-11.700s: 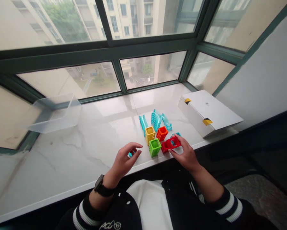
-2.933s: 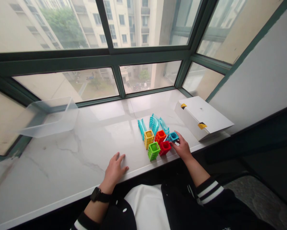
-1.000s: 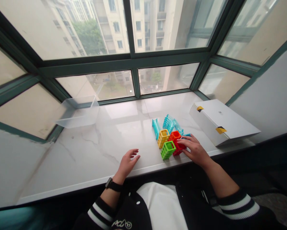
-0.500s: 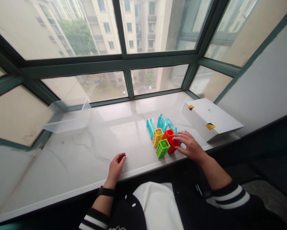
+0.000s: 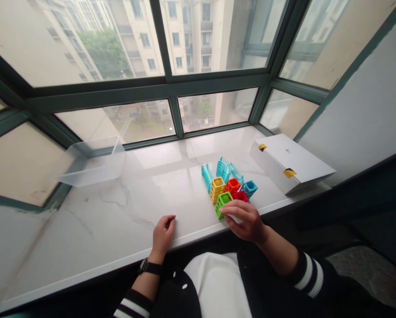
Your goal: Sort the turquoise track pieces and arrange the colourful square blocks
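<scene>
Green block: the hollow green block (image 5: 222,204) stands near the front edge of the counter, its right side and lower front corner covered by fingers.
Red block: only the top of the red block (image 5: 241,195) shows above the knuckles; its lower part is hidden.
Blue tracks: the straight track (image 5: 206,178), the curved track (image 5: 223,168) and the rear-right track (image 5: 236,172) lie behind the blocks, their near ends partly covered; the rear-right one is hard to make out.
Sleeves: the left sleeve (image 5: 133,304) is cut off by the bottom edge of the view.
Right hand: the right hand (image 5: 245,220) is bent over the green block's right side, fingers arched, thumb below them; whether it pinches the block or only hovers cannot be told.
Left hand: the left hand (image 5: 164,232) is curled loosely at the counter's front edge, fingertips drawn in toward the thumb, well apart from the blocks.
Other blocks: yellow block (image 5: 216,192) behind the green one, orange block (image 5: 232,186) to its right, blue block (image 5: 250,189) farther right.
Counter: pale, grey-veined counter (image 5: 134,198), with a clear bin (image 5: 96,172) at far left and a white box (image 5: 292,159) at right.
Window: dark green window frame (image 5: 128,92); buildings and a tree (image 5: 103,51) outside.
</scene>
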`<state>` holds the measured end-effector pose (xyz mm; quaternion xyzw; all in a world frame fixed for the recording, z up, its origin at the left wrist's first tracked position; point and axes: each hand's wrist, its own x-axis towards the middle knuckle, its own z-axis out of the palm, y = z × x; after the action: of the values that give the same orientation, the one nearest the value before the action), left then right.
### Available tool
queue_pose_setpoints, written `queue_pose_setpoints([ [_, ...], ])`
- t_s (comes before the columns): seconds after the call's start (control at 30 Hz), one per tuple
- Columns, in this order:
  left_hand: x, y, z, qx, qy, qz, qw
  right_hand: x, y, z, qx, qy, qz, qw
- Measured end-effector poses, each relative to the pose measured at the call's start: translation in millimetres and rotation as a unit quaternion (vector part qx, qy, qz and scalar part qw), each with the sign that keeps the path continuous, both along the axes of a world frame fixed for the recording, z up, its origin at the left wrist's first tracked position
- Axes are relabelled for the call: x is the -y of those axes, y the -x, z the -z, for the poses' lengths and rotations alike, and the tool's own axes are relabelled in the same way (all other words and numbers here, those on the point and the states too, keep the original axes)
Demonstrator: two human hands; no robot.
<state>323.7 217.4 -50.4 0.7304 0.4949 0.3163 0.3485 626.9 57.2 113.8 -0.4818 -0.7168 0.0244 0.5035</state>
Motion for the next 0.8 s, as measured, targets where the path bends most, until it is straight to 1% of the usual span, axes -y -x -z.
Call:
queue_pose_setpoints([
  [0.07, 1.5, -0.6, -1.8, -0.007, -0.016, 0.009, 1.000, -5.4, 16.0, 4.7, -0.015, 0.014, -0.052, 0.998],
  [0.13, 1.9, -0.3, -2.5, -0.011, -0.026, 0.015, 0.999, -9.2, 29.7, 12.4, -0.020, 0.053, -0.113, 0.992],
  [0.2, 1.4, 0.3, -1.9, -0.015, -0.033, 0.021, 0.999, -12.1, 39.7, 24.3, -0.012, 0.126, -0.160, 0.979],
  [0.3, -0.1, 1.4, 0.0, -0.024, -0.039, 0.030, 0.999, -17.0, 47.3, 50.3, -0.006, 0.252, -0.194, 0.948],
  [0.37, -1.0, 1.8, 1.2, -0.032, -0.042, 0.035, 0.998, -21.5, 49.3, 70.9, -0.016, 0.315, -0.181, 0.931],
  [0.47, -1.5, 2.0, 1.9, -0.044, -0.046, 0.043, 0.997, -29.5, 52.2, 99.1, -0.025, 0.371, -0.151, 0.916],
  [0.53, -1.0, 1.8, 1.6, -0.050, -0.046, 0.046, 0.997, -34.8, 55.3, 112.8, -0.035, 0.398, -0.124, 0.908],
  [0.63, 0.2, 0.9, -0.1, -0.053, -0.047, 0.044, 0.997, -40.6, 59.4, 125.4, -0.056, 0.419, -0.098, 0.901],
  [0.73, 0.7, -0.2, -2.6, -0.055, -0.048, 0.047, 0.996, -42.6, 60.7, 131.8, -0.075, 0.425, -0.100, 0.896],
  [0.8, 0.6, -1.0, -4.2, -0.057, -0.053, 0.051, 0.996, -42.3, 60.2, 134.2, -0.083, 0.417, -0.105, 0.899],
])
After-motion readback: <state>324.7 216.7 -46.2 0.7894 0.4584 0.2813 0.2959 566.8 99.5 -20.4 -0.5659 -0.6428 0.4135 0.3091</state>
